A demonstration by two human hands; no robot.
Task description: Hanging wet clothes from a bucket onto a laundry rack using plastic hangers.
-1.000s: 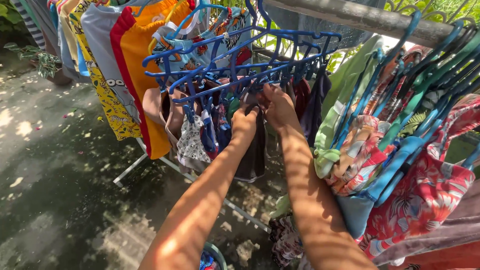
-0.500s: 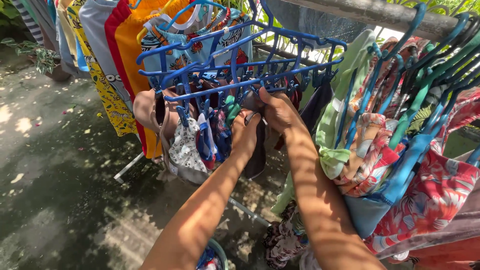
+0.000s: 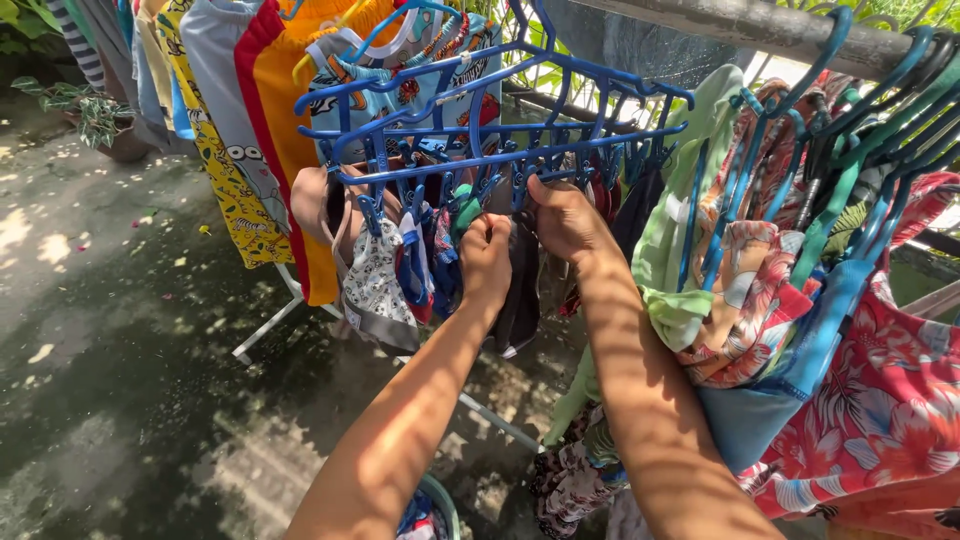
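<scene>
Since the earlier frame, both hands have shifted slightly lower and nearer the middle of the blue clip hanger (image 3: 500,130), and the dark cloth now hangs straighter beneath it.

Position: the dark cloth (image 3: 522,300) hangs directly under the clip hanger's centre, among other small garments. A white patterned piece (image 3: 375,285) hangs to its left; a green shirt (image 3: 680,230) on its own hanger lies to the right of the clip hanger.

Hand state: the left hand (image 3: 487,260) is closed in a fist on the upper edge of the dark cloth, just below the clips. The right hand (image 3: 565,220) is raised to the clip row, fingers pinched together at a clip; whether it also grips the cloth cannot be told.

Handling judgement: the dark cloth appears light, soft and limp, with no stiffness to hold its shape. It should be gripped at the top hem, close to the clip, so the fabric does not slide or bunch. The plastic clips look thin and should be squeezed, not pulled. A basket rim (image 3: 440,500) shows well below the clip hanger.
</scene>
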